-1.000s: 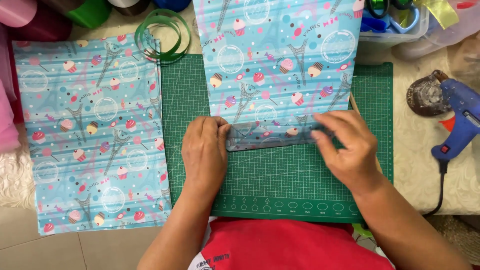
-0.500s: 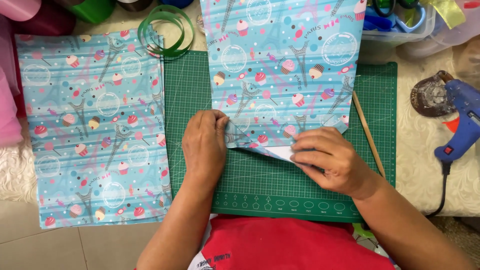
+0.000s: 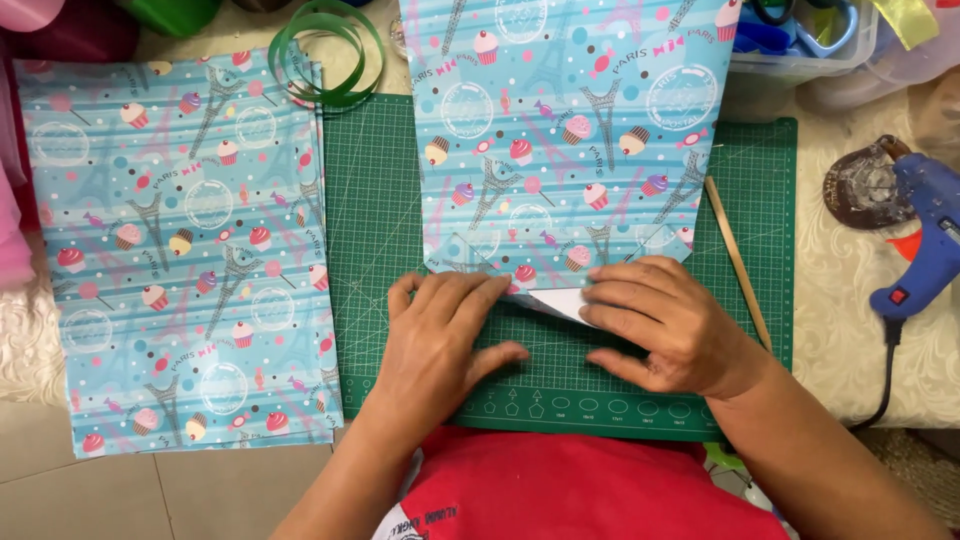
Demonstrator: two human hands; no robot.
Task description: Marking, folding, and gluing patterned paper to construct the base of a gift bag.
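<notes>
Folded paper piece (image 3: 565, 130) lay on cutting mat (image 3: 385, 200), overhanging far edge. My left hand (image 3: 440, 340) and right hand (image 3: 665, 325) pressed its near end. Paper stack (image 3: 180, 250) off mat's left edge; stick (image 3: 738, 262) near right edge; glue gun (image 3: 925, 235) beyond.

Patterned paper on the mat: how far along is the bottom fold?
Done: the folded paper piece lies on the green cutting mat, sides creased. In hand: the left hand presses flat on the lower left corner, the right hand holds the lower right, with a white triangle of the paper's underside showing between them. Left: the bottom edge looks unsealed; the glue gun lies untouched, and a stack of sheets waits.
</notes>
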